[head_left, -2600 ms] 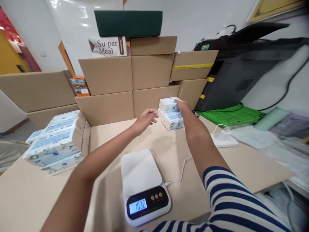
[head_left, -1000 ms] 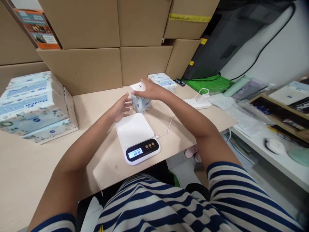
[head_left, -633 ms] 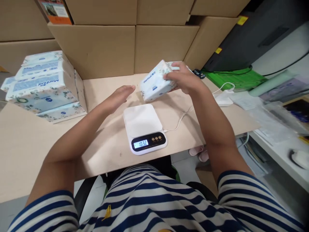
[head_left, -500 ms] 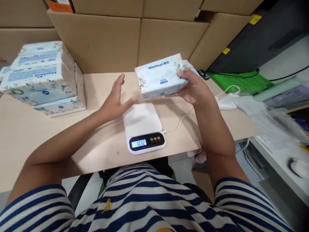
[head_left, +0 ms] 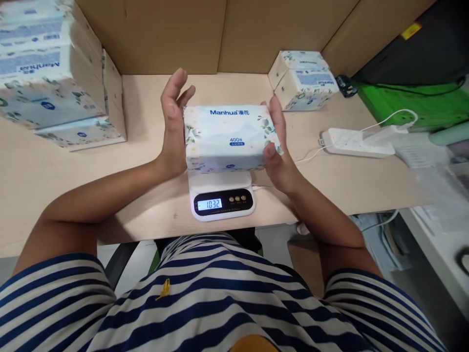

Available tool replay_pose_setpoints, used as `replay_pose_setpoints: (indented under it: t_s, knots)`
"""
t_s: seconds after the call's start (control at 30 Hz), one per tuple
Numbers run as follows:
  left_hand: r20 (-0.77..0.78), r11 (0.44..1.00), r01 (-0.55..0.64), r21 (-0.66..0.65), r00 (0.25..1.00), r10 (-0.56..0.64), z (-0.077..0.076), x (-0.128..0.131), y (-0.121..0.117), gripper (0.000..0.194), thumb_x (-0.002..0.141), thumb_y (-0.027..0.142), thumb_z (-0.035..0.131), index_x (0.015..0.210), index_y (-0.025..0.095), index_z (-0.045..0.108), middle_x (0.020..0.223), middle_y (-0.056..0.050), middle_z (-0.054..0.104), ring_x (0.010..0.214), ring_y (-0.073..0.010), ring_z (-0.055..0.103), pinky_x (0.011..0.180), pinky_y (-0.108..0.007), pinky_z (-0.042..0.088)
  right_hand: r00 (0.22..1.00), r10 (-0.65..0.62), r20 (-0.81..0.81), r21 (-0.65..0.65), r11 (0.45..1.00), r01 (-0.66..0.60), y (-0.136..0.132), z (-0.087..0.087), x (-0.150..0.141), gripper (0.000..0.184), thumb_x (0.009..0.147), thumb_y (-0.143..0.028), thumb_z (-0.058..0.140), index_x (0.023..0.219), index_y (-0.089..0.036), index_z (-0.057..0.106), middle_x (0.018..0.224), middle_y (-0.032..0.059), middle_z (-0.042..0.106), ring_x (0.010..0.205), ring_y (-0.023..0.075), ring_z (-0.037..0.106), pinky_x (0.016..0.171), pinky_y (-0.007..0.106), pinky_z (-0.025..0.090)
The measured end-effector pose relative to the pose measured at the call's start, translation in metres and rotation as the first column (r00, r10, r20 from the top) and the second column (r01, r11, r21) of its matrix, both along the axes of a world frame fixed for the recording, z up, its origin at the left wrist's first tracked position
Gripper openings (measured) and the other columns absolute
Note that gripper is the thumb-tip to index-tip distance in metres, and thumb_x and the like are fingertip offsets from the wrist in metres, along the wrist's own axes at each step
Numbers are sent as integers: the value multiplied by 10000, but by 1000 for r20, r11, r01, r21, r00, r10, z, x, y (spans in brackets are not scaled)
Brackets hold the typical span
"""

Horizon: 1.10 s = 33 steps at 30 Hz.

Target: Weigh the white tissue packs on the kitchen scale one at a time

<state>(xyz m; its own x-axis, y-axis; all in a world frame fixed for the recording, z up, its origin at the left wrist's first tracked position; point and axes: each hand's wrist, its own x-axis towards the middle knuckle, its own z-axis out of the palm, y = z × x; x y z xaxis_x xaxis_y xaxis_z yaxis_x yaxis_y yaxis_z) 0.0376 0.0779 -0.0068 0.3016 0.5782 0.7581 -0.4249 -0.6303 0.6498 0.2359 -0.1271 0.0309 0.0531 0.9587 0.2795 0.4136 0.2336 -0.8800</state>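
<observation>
A pack of tissues (head_left: 234,129), pale blue with a floral print and "Manhua" lettering, is held level over a white kitchen scale (head_left: 222,183). My right hand (head_left: 280,156) grips its right end, thumb on the front edge and fingers behind. Against the left end rests my left hand (head_left: 174,127), its fingers pointing up and its thumb hidden by the pack. The pack hides the back of the scale's platform; whether they touch I cannot tell. On the scale's black panel a lit display (head_left: 209,204) shows digits beside several round buttons.
More tissue packs are stacked at the left (head_left: 69,93), and a smaller stack (head_left: 308,83) stands at the back right. Cardboard boxes (head_left: 164,34) line the back. A white power strip (head_left: 359,142) with cables lies to the right, near a green object (head_left: 403,102).
The pack has come down and toward me over the scale, turning squarer to me. My left hand has moved against its left end. The view has tilted down, uncovering the back-right stack.
</observation>
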Motion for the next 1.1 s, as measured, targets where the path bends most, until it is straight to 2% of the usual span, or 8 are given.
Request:
replay_pose_setpoints:
  t_s: [0.07,0.17,0.23,0.33,0.47,0.6,0.93,1.1]
  knots:
    - [-45,1000,-6,-20,999,5,-6,0,1,817,930,998,376,1560,494,506,1698,13,503,1670,-315,413,1410,-552,326,999,-33,39,58,998,31,2,1,3,1276,807,-1055,518,1749,-472,-116,1912,-47,-52,1797,238,-74,1488,499,124]
    - [-275,999,2,-49,961,-15,-8,-18,-14,1028,811,1109,311,1624,495,452,1783,6,387,1684,-375,388,1362,-557,394,996,-39,77,29,999,37,7,-3,2,1314,754,-1051,590,1757,-447,-8,1902,8,111,1799,265,42,1482,508,146]
    - [-452,992,-60,-111,892,4,-2,-35,-29,1111,774,1137,237,1660,489,410,1823,23,313,1724,-389,315,1355,-535,409,995,-59,80,-6,998,60,9,-8,-2,1243,773,-1081,471,1753,-430,71,1883,24,196,1789,281,128,1471,534,202]
    - [-566,963,-159,-216,824,9,6,-57,-50,1012,851,1074,172,1663,506,374,1836,60,295,1752,-339,263,1406,-487,351,983,-167,71,41,986,164,9,-15,-9,1152,807,-1091,249,1749,-440,119,1877,14,220,1777,300,185,1453,581,260]
    - [-510,966,-94,-242,859,-44,-2,-70,-61,842,935,994,168,1646,574,327,1827,92,304,1743,-268,298,1426,-460,320,931,-244,271,64,970,235,6,-18,-5,1287,702,-1114,478,1767,-477,137,1898,-24,97,1790,369,54,1450,669,199]
    - [-483,972,23,-235,865,-137,-9,-66,-59,1004,808,1098,313,1662,572,338,1812,82,321,1736,-336,317,1374,-536,368,905,-133,403,60,991,119,5,-15,6,1350,594,-999,791,1731,-474,287,1903,-29,62,1787,387,-65,1462,676,128]
    - [-465,868,9,-496,841,-275,15,-62,-71,1100,770,1110,441,1623,417,482,1695,-31,499,1713,-413,345,1319,-591,462,914,-73,399,39,997,62,5,-12,12,1116,610,-925,839,1588,-551,451,1888,-91,139,1778,444,-18,1450,714,123]
    - [-429,872,100,-478,840,-332,20,-57,-75,1058,816,1076,422,1626,398,481,1704,1,501,1725,-349,342,1345,-514,473,899,-45,435,129,992,-12,3,-15,23,1071,671,-874,833,1614,-595,408,1880,-111,163,1773,440,80,1459,695,145]
